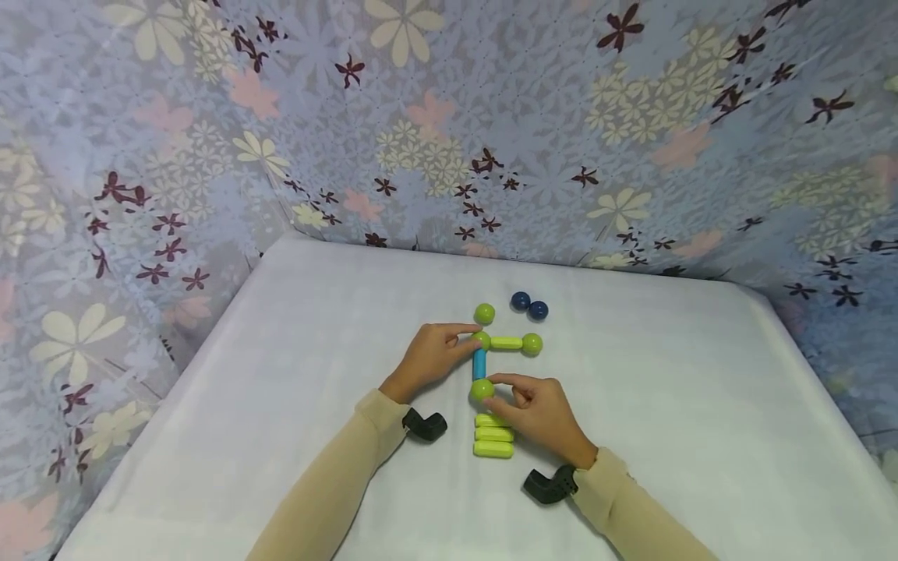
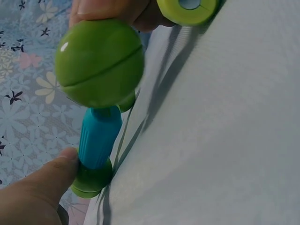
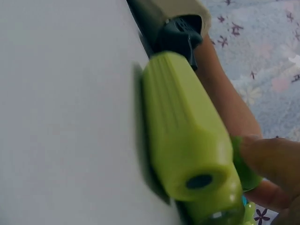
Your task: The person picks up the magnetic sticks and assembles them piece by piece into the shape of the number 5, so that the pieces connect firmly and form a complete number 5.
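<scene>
My left hand (image 1: 433,354) pinches a green ball (image 1: 481,340) between thumb and fingers. A blue rod (image 1: 479,365) runs from that ball towards me to a second green ball (image 1: 482,389), which my right hand (image 1: 539,411) pinches. In the left wrist view the blue rod (image 2: 100,138) joins the two balls, and my left thumb (image 2: 58,171) lies against the lower one. From the left hand's ball, a yellow-green rod (image 1: 507,343) extends right to another green ball (image 1: 532,344). Beside the right hand lie three loose yellow-green rods (image 1: 494,449), one partly hidden by it.
A loose green ball (image 1: 484,313) sits just beyond the left hand. Two dark blue balls (image 1: 521,301) lie side by side farther back. Everything is on a white-covered table (image 1: 701,374), with flowered cloth (image 1: 491,117) hanging behind and at the sides.
</scene>
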Demonstrator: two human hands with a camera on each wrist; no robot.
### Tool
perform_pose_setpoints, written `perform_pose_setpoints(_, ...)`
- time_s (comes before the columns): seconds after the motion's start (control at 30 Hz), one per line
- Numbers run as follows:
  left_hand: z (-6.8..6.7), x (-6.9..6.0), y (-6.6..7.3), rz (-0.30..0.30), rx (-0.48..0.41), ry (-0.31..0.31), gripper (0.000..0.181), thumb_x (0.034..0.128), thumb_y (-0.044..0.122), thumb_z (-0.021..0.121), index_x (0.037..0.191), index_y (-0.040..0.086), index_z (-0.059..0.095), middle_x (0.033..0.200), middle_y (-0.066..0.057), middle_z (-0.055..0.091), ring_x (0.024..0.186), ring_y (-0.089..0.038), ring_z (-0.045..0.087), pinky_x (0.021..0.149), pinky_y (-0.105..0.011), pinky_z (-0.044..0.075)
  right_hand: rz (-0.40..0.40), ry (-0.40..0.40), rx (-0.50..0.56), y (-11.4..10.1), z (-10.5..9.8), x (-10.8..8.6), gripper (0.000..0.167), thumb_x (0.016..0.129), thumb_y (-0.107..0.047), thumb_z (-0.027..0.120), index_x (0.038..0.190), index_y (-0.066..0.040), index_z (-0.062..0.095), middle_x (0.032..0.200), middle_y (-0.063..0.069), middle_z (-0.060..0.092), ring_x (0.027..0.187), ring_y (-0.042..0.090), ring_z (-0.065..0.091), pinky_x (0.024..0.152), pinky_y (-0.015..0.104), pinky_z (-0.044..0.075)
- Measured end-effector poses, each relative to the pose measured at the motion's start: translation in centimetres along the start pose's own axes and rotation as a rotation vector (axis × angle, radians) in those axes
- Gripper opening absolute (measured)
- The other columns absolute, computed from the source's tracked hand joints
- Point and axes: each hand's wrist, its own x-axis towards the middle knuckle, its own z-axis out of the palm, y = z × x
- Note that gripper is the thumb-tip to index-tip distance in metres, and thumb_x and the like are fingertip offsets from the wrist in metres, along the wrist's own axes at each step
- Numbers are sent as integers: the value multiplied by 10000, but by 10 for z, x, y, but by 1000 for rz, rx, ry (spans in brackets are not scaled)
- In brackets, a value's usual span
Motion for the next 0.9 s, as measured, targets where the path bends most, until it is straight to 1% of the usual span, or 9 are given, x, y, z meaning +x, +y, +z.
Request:
perform_pose_setpoints(0.07, -2, -3, -1, -13, 3, 6, 343, 971, 351, 723, 1263, 175, 749, 533, 64, 379, 502, -69, 310, 503, -243, 292, -6, -24, 5, -2, 5, 1, 345, 890, -343, 821, 1167, -143, 771, 528, -166, 348, 472, -13, 313, 465, 203, 279)
perform_pose_setpoints(0.1, -3, -3, -1, -17, 3, 6, 344, 973, 354, 721, 1266, 177, 748, 534, 66, 378, 502, -67, 308, 503, -243, 291, -6, -24, -2, -3, 6, 1, 350, 886, -342, 825, 1164, -136, 772, 529, -166, 352, 474, -15, 317, 469, 200, 279)
perform_pose_setpoints(0.23, -1, -3, -2, -13, -6, -5, 360, 984, 390, 696, 1279, 188, 741, 542, 70, 381, 503, -60, 310, 504, -238, 298, 10, 2, -44, -6, 6, 1, 355, 861, -333, 846, 1150, -139, 779, 530, -165, 356, 478, -15, 321, 477, 195, 258)
perform_pose_setpoints(0.4, -1, -1, -1, -5, -6, -1, 371, 985, 389, 694, 1284, 174, 737, 520, 70, 383, 477, -57, 300, 479, -235, 290, 13, 8, -91, -6, 5, 3, 390, 854, -367, 845, 1165, -143, 775, 535, -168, 360, 481, -14, 323, 477, 198, 259)
perform_pose_setpoints(0.7, 1, -3, -3, 15, -1, 8, 378, 987, 377, 693, 1286, 149, 734, 510, 73, 372, 468, -50, 285, 472, -229, 276, 15, 30, -111, -3, 8, 3, 390, 834, -366, 861, 1157, -165, 777, 533, -158, 367, 476, -6, 324, 466, 207, 262)
perform_pose_setpoints(0.9, 1, -3, -3, 19, 13, 22, 404, 982, 364, 704, 1328, 155, 706, 503, 77, 359, 465, -43, 271, 469, -228, 275, 36, 19, -103, -5, 6, 2, 401, 840, -375, 855, 1167, -157, 775, 530, -150, 373, 477, 0, 329, 472, 208, 267)
